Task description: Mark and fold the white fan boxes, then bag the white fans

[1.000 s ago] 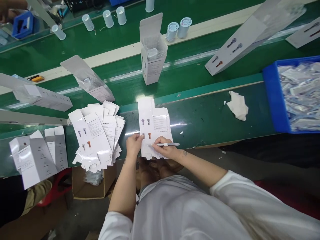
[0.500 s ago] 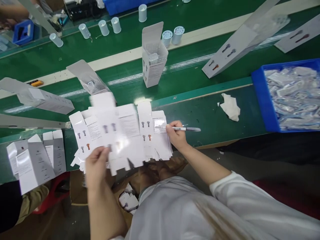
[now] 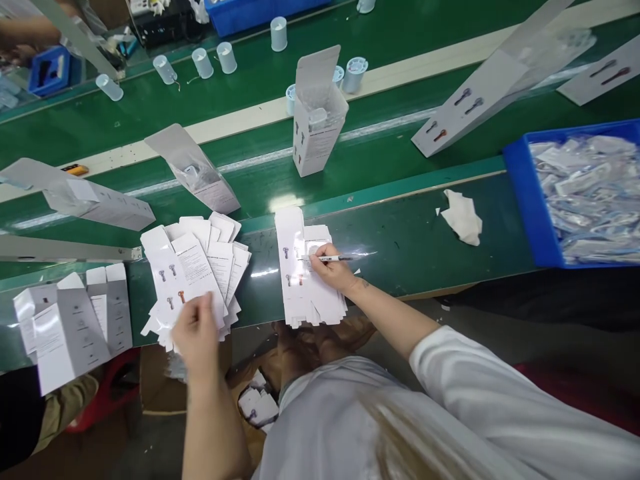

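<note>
My right hand (image 3: 333,272) is closed round a slim white pen (image 3: 330,258), whose tip lies over a stack of flat printed cartons (image 3: 315,300). Small pictures of a handheld device show on that stack's top carton. Over a looser, fanned-out pile of flat cartons (image 3: 197,267) is my left hand (image 3: 197,330), its fingers curled together. Whether a carton edge is between those fingers is hidden. Left of this pile stand several folded cartons (image 3: 75,327) on the bench.
Open boxes with bagged items, including an upright box (image 3: 317,143), stand on the green conveyor (image 3: 260,180). Several pale blue cylinders (image 3: 279,35) are beyond. At right are a blue bin (image 3: 525,200) of packets and a torn paper scrap (image 3: 463,217). A co-worker's arm (image 3: 30,32) shows top left.
The flat carton that my left hand held up between the piles is out of that hand; where it landed is unclear. My right hand with the pen has shifted left over the stack.
</note>
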The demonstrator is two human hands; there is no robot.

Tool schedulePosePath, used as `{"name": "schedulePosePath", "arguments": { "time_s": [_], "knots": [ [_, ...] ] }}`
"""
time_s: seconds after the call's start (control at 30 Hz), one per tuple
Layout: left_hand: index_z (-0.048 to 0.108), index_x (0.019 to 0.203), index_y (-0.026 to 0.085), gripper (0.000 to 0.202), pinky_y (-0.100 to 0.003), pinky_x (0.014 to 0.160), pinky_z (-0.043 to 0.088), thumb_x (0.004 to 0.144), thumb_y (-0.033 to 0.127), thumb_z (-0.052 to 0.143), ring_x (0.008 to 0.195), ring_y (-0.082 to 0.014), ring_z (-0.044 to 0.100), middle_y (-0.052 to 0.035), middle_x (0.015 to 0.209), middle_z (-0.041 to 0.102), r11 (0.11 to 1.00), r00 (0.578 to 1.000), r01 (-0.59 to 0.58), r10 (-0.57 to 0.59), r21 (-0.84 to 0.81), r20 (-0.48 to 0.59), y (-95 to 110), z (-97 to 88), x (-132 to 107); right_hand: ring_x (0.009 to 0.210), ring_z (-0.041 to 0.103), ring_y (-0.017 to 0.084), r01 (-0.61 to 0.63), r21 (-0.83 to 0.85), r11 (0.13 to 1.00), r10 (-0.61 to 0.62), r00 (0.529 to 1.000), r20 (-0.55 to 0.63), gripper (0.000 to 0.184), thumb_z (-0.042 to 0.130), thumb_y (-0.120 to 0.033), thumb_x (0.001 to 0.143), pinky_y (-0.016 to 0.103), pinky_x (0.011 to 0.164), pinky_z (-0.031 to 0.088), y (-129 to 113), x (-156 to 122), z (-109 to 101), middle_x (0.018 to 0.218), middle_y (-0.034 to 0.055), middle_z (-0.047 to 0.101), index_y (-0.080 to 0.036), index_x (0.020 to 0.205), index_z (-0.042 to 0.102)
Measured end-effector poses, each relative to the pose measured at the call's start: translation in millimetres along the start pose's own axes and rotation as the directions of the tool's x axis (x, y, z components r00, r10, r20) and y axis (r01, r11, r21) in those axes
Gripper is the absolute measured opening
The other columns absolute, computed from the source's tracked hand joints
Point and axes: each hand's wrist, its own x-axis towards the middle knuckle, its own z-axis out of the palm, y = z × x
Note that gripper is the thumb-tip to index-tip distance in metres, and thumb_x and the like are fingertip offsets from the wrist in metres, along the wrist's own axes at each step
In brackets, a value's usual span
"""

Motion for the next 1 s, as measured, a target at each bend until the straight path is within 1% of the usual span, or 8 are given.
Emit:
{"name": "schedulePosePath", "arguments": {
  "time_s": [0.07,0.13,0.23,0.33,0.43,0.8,0.9,1.0],
  "knots": [
    [0.071,0.094,0.019,0.035,-0.031,0.075,0.050,0.084,0.049,0.056,0.077,-0.0193,0.064,-0.0038,0.081,0.071,0.997,0.944,0.049,-0.028,-0.055,0.330,11,38.8,-17,0.055,0.046,0.013,0.013,-0.002,1.000,-0.013,1.000,-0.026,0.021,0.057,-0.037,0.086,0.029,0.056,0.040,-2,0,-3,0.060,-0.0040,0.047,-0.024,0.076,0.044],
    [0.071,0.100,0.019,0.032,-0.032,0.078,0.049,0.083,0.043,0.059,0.079,-0.0197,0.064,-0.0049,0.082,0.071,0.998,0.849,0.053,-0.038,-0.014,0.527,15,79.0,-25,0.058,0.048,0.014,0.026,0.001,1.000,-0.026,0.998,-0.063,0.020,0.057,-0.036,0.087,0.029,0.057,0.041,-7,-6,-7,0.063,-0.0029,0.049,-0.024,0.076,0.045],
    [0.071,0.091,0.019,0.022,-0.032,0.079,0.047,0.082,0.034,0.058,0.079,-0.0199,0.065,-0.0053,0.079,0.071,1.000,0.787,0.031,-0.025,0.001,0.617,12,122.7,-26,0.055,0.047,0.013,0.048,0.020,0.999,-0.047,0.999,-0.020,0.017,0.056,-0.033,0.088,0.028,0.054,0.040,-16,-25,-12,0.062,-0.0033,0.048,-0.023,0.078,0.046],
    [0.071,0.083,0.019,0.021,-0.030,0.074,0.047,0.083,0.034,0.056,0.075,-0.0186,0.064,-0.0041,0.075,0.071,0.997,0.777,0.069,-0.037,-0.027,0.628,8,137.2,-24,0.052,0.047,0.012,0.070,0.037,0.997,-0.075,0.986,0.151,0.015,0.056,-0.030,0.088,0.026,0.050,0.039,-23,-47,-10,0.062,-0.0034,0.050,-0.023,0.078,0.048],
    [0.071,0.082,0.019,0.022,-0.028,0.070,0.045,0.077,0.039,0.063,0.071,-0.0175,0.062,-0.0026,0.073,0.069,0.997,0.762,0.080,-0.051,-0.016,0.645,9,134.7,-23,0.053,0.048,0.012,0.071,0.042,0.997,-0.079,0.969,0.236,0.015,0.057,-0.029,0.086,0.025,0.049,0.039,-24,-61,-4,0.062,-0.0031,0.052,-0.023,0.076,0.048],
    [0.068,0.074,0.019,0.020,-0.026,0.065,0.039,0.077,0.037,0.062,0.065,-0.0146,0.055,0.0001,0.065,0.064,0.999,0.771,0.006,-0.029,0.039,0.636,19,130.4,-24,0.055,0.052,0.013,0.060,0.063,0.996,-0.074,0.962,0.262,0.015,0.061,-0.031,0.084,0.026,0.053,0.041,-23,-61,2,0.065,-0.0025,0.056,-0.023,0.077,0.051],
    [0.068,0.077,0.018,0.021,-0.026,0.066,0.042,0.077,0.038,0.061,0.066,-0.0145,0.057,-0.0002,0.067,0.065,0.996,0.780,0.085,-0.045,-0.034,0.624,25,109.4,-26,0.055,0.048,0.013,-0.013,0.144,0.990,-0.007,0.990,0.144,0.017,0.058,-0.033,0.086,0.027,0.053,0.041,-26,-54,-8,0.064,-0.0030,0.052,-0.023,0.076,0.049],
    [0.069,0.083,0.018,0.026,-0.026,0.066,0.046,0.078,0.042,0.061,0.070,-0.0157,0.060,-0.0014,0.073,0.068,0.982,0.828,0.152,-0.065,-0.111,0.557,34,60.6,-24,0.056,0.045,0.013,-0.119,0.192,0.974,0.141,0.984,-0.105,0.021,0.053,-0.039,0.090,0.028,0.057,0.041,-23,-36,-16,0.062,-0.0036,0.047,-0.024,0.078,0.045]
  ]
}}
